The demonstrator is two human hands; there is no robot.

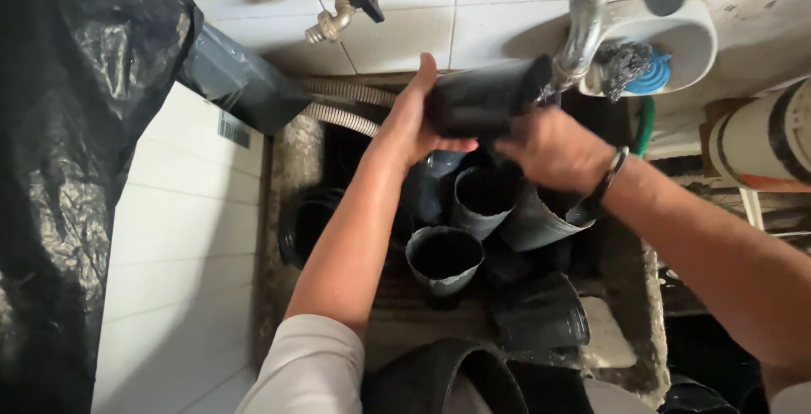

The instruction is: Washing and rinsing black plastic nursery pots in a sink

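We held a black plastic pot (483, 97) on its side under the metal tap (583, 34), with its long axis running left to right and its open mouth turned toward the spout. Our left hand (410, 122) lay against the pot's base end, palm flat and fingers spread upward, cupping it rather than gripping it. Our right hand (553, 148) was just below and to the right of the pot, near its mouth; its fingers curled under the rim, though we could not tell how tightly they closed. Both hands touched the pot, the left from the closed end, the right from the open end. Below them, in the stone sink (629, 329), stood and lay several more black pots (445, 258), some upright, some tipped.
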